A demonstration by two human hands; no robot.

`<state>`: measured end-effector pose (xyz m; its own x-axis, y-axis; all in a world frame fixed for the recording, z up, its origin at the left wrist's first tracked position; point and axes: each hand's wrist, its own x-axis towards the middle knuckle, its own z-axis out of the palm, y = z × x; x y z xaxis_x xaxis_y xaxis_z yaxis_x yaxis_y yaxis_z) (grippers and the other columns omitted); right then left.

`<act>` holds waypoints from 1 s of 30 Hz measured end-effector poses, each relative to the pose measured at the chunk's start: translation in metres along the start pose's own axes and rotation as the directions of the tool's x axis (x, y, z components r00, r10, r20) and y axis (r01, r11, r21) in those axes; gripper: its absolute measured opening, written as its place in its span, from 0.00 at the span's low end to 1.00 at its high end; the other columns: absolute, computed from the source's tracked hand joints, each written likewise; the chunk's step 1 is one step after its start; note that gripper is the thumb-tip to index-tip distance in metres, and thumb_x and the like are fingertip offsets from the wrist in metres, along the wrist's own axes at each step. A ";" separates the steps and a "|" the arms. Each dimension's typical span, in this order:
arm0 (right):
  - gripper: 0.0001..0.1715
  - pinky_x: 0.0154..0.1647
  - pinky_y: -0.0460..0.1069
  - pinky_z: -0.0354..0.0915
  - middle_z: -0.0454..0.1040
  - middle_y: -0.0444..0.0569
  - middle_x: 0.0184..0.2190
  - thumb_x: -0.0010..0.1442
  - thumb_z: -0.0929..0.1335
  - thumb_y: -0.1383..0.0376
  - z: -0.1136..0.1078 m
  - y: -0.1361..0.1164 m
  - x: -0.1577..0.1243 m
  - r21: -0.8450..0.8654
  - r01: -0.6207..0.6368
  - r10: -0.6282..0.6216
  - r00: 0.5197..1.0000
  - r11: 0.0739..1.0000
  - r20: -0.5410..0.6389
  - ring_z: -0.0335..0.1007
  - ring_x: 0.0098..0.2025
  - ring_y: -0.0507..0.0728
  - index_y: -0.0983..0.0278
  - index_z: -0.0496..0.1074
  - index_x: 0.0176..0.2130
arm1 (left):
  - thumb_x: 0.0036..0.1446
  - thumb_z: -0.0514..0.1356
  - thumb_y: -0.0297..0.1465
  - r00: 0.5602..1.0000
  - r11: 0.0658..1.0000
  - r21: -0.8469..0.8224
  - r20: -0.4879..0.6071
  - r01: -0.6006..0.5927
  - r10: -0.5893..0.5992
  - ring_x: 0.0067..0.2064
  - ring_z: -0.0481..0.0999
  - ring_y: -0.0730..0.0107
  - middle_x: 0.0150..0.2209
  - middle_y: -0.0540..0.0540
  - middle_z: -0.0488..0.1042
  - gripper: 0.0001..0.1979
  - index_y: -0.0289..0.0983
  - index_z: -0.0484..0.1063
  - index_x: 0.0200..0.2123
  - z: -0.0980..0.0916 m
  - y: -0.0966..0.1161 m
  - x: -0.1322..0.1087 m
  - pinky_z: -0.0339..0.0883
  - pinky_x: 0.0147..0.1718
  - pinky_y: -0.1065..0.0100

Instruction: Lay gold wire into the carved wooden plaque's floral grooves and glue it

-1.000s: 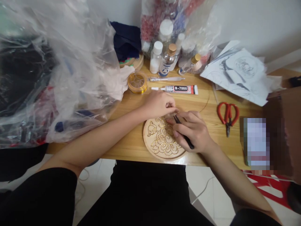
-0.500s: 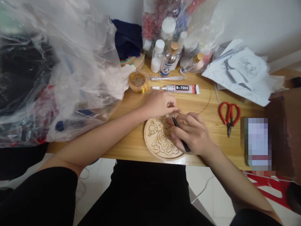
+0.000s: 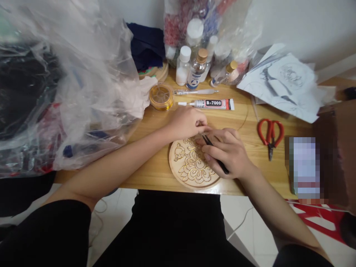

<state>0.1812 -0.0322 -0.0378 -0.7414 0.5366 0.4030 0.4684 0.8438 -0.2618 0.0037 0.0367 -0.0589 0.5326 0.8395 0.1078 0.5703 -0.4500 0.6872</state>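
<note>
A round wooden disc (image 3: 178, 172) with gold wire outlines of a flower and a small figure lies near the table's front edge. My right hand (image 3: 229, 152) is closed around black tweezers (image 3: 222, 167), their tips over the upper part of the disc. At the disc's top edge my left hand (image 3: 189, 122) is closed, thumb and fingertips pinched together; what they hold is too small to make out. Its fingertips are close to those of my right hand. A thin wire (image 3: 246, 118) curves over the table beyond my right hand.
Behind my hands lie a spool of gold wire (image 3: 161, 97), a glue tube (image 3: 213, 104) and a pen (image 3: 197, 92). Small bottles (image 3: 183, 66) stand farther back. Red-handled pliers (image 3: 270, 137), paper sheets (image 3: 280, 81) and a blurred-out phone-like object (image 3: 306, 167) are right, plastic bags (image 3: 97, 74) left.
My right hand and the tweezers have shifted slightly, with the tweezers' rear end a little farther right and up. My left hand stays nearly in place. The whole view has moved slightly.
</note>
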 end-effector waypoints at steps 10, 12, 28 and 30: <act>0.08 0.46 0.58 0.63 0.79 0.46 0.35 0.58 0.64 0.70 0.000 0.010 0.003 0.332 -0.129 0.150 0.988 0.934 -0.038 0.68 0.46 0.60 0.60 0.71 0.36 | 0.50 0.64 0.30 0.999 0.998 0.040 -0.033 -0.038 0.039 0.25 0.66 0.76 0.20 0.53 0.70 0.07 0.37 0.75 0.21 0.001 -0.002 -0.001 0.53 0.25 0.70; 0.08 0.47 0.58 0.65 0.79 0.46 0.37 0.59 0.64 0.70 0.000 0.011 0.002 0.473 -0.198 0.256 0.965 0.858 -0.060 0.69 0.46 0.59 0.60 0.71 0.37 | 0.51 0.64 0.31 0.998 0.997 0.054 -0.028 -0.047 0.049 0.26 0.67 0.76 0.20 0.53 0.71 0.07 0.38 0.75 0.22 0.001 -0.002 -0.001 0.54 0.26 0.70; 0.08 0.44 0.57 0.64 0.79 0.47 0.31 0.56 0.64 0.71 -0.002 0.008 0.000 0.270 -0.134 0.156 0.986 0.953 -0.063 0.71 0.43 0.60 0.61 0.72 0.34 | 0.50 0.65 0.31 1.000 1.000 0.014 -0.008 -0.028 0.028 0.25 0.66 0.76 0.21 0.53 0.72 0.06 0.38 0.76 0.22 0.000 -0.001 -0.001 0.55 0.27 0.70; 0.08 0.43 0.57 0.64 0.79 0.47 0.31 0.56 0.64 0.71 -0.002 0.008 0.000 0.277 -0.133 0.155 0.986 0.952 -0.059 0.71 0.43 0.60 0.61 0.71 0.34 | 0.50 0.65 0.31 1.000 1.000 0.012 0.010 -0.017 0.016 0.25 0.66 0.76 0.21 0.53 0.71 0.07 0.37 0.76 0.22 0.000 -0.001 0.000 0.55 0.27 0.70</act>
<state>0.1859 -0.0254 -0.0385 -0.6303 0.6602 0.4085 0.4111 0.7302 -0.5458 0.0032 0.0369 -0.0592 0.5483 0.8288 0.1116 0.5690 -0.4675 0.6765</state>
